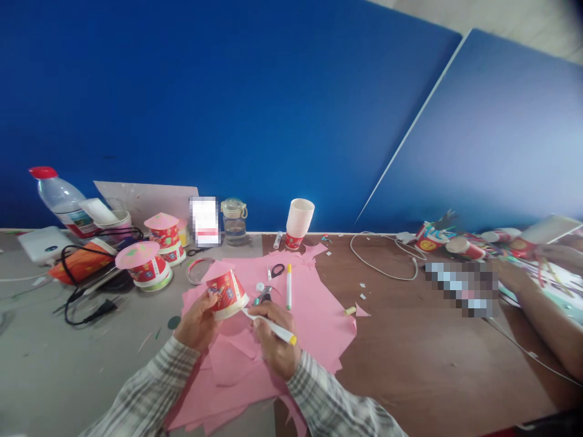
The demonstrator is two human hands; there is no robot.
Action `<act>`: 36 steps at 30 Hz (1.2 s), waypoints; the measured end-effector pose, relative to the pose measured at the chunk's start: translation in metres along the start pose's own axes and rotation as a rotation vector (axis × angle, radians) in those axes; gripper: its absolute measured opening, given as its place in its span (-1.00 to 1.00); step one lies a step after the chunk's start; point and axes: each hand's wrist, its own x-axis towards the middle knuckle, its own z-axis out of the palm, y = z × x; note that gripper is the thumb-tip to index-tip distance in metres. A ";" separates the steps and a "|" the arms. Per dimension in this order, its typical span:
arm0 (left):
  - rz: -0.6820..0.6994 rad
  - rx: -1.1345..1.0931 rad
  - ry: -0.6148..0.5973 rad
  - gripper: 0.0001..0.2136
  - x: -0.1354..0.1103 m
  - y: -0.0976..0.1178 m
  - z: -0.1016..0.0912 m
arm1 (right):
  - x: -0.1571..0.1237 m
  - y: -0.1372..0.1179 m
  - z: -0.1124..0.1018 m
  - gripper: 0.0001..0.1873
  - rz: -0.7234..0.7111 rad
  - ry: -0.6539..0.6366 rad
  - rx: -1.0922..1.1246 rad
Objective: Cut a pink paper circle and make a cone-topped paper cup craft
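My left hand (199,321) grips a red printed paper cup (226,292), tilted with its white rim low and toward the right. In my right hand (277,340) is a white marker (280,331) with a yellow end, its tip close to the cup's rim; I cannot tell whether it touches. Both hands are above a pile of pink paper (314,328). On the paper lie a second marker (289,286) with a yellow end and a pair of scissors (276,271). Another pair of scissors (263,296) is partly hidden behind my right hand.
Red cups topped with pink paper discs (137,255) stand at left, near a black plug (102,309) and a bottle (61,197). At the back are a glass jug (234,221) and stacked white cups (300,216). A co-worker's arm (542,321) reaches in at right, beside a white cable (382,273).
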 end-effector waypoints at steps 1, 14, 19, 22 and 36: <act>-0.002 0.000 -0.006 -0.77 0.000 0.000 -0.001 | 0.000 0.000 0.000 -0.79 -0.005 -0.004 -0.004; -0.033 0.026 -0.041 -0.71 0.001 -0.001 -0.003 | 0.000 0.004 -0.002 -0.79 -0.018 -0.022 0.082; -0.029 0.023 -0.070 -0.68 0.003 -0.002 -0.005 | 0.006 0.006 -0.004 -0.79 0.088 0.050 0.151; -0.021 0.032 -0.096 -0.69 0.003 -0.002 -0.006 | 0.006 0.007 -0.003 -0.80 0.089 0.055 0.144; -0.027 0.056 -0.118 -0.68 0.002 -0.003 -0.008 | 0.007 0.007 -0.002 -0.79 0.100 0.063 0.091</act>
